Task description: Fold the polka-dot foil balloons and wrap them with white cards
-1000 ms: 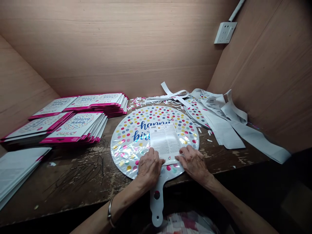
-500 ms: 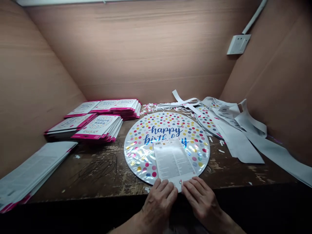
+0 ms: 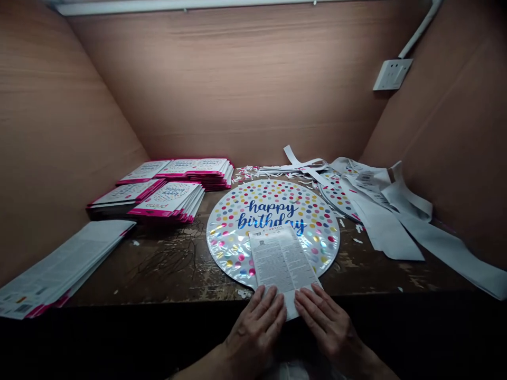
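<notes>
A round white foil balloon [image 3: 227,227] with coloured dots and blue "happy birthday" lettering lies flat on the table. Over its near part rests a white paper packet [image 3: 277,264] with small grey print, its near end jutting past the table edge. My left hand [image 3: 257,322] grips that near end at its left corner, fingers on top and thumb hidden. On the right corner my right hand [image 3: 327,319] has the same hold, its thumb also out of sight. The two hands are close together, fingertips pointing away from me.
Stacks of pink-edged birthday packets [image 3: 170,198] stand at the back left. More printed packets [image 3: 67,264] lie fanned at the left edge. White paper strips [image 3: 396,227] and another dotted balloon [image 3: 336,198] lie right. Paper scraps, walls and a socket [image 3: 393,75] surround the table [image 3: 166,274].
The fingers of both hands have straightened somewhat over the packet's near end, which now sits slightly lower and uncovers more of the lettering. The camera view has shifted a little.
</notes>
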Demonstrator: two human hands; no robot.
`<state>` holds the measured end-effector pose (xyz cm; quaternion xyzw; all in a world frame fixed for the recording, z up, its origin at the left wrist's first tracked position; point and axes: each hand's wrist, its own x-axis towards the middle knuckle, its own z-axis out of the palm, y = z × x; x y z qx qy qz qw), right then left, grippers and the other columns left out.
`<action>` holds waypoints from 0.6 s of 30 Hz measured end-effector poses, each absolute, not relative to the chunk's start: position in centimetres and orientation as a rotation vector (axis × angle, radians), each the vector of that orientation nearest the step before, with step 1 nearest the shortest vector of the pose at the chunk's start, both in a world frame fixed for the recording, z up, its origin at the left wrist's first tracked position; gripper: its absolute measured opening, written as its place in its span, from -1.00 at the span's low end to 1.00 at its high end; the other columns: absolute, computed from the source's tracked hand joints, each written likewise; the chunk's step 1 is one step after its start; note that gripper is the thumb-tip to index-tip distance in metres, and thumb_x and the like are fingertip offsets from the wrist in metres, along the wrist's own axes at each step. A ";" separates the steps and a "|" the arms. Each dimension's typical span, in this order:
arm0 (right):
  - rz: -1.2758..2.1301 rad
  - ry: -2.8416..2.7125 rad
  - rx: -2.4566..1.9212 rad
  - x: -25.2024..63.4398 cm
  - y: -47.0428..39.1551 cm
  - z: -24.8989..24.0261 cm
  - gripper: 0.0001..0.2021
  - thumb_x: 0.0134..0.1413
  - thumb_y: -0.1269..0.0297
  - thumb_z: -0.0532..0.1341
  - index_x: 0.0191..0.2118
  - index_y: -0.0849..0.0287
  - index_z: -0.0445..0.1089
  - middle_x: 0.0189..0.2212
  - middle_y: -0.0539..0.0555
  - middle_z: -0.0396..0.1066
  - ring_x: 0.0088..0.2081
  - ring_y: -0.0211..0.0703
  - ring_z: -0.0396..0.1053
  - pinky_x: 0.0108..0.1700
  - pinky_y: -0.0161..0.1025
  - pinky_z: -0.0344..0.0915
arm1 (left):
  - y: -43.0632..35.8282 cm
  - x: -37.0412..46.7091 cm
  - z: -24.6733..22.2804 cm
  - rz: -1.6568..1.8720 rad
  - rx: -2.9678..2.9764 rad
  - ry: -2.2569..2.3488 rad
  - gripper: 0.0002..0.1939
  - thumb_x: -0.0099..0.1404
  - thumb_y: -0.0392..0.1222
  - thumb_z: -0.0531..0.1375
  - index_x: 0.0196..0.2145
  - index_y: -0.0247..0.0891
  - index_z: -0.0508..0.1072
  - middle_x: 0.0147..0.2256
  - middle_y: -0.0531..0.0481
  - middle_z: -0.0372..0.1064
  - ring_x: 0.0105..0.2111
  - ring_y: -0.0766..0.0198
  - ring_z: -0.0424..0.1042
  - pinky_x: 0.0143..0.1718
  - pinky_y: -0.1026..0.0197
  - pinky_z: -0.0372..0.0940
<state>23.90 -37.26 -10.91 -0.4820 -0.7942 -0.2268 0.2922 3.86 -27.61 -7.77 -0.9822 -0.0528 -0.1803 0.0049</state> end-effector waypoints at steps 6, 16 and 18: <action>-0.514 -2.013 -1.236 25.5 -36.3 -7.5 -0.67 0.09 0.59 -0.05 -0.07 0.40 0.31 -0.19 0.26 0.43 -0.05 0.00 0.33 -0.03 -0.01 0.33 | -25.8 6.0 -4.7 -1.084 -3.008 0.006 -0.67 0.25 -0.43 -0.08 -0.08 -0.41 0.33 -0.17 -0.23 0.42 -0.06 0.08 0.35 0.00 -0.06 0.20; -0.492 -2.003 -1.478 28.4 -31.7 7.0 -0.73 0.01 0.57 0.01 -0.18 0.25 0.32 -0.30 0.17 0.41 -0.29 -0.17 0.38 -0.30 -0.32 0.31 | -22.2 11.8 10.7 -1.353 -3.501 -1.001 -0.83 0.10 -0.26 0.13 -0.58 -0.35 0.43 -0.67 0.09 0.25 -0.63 0.41 0.21 -0.59 0.37 0.08; -0.383 -2.065 -1.580 28.0 -31.3 7.9 -0.74 -0.01 0.55 0.04 -0.17 0.26 0.31 -0.30 0.16 0.39 -0.32 -0.18 0.36 -0.34 -0.33 0.27 | -21.7 12.2 11.4 -1.303 -3.712 -1.219 -0.82 0.05 -0.20 0.15 -0.59 -0.36 0.43 -0.66 0.07 0.26 -0.64 0.40 0.20 -0.62 0.37 0.04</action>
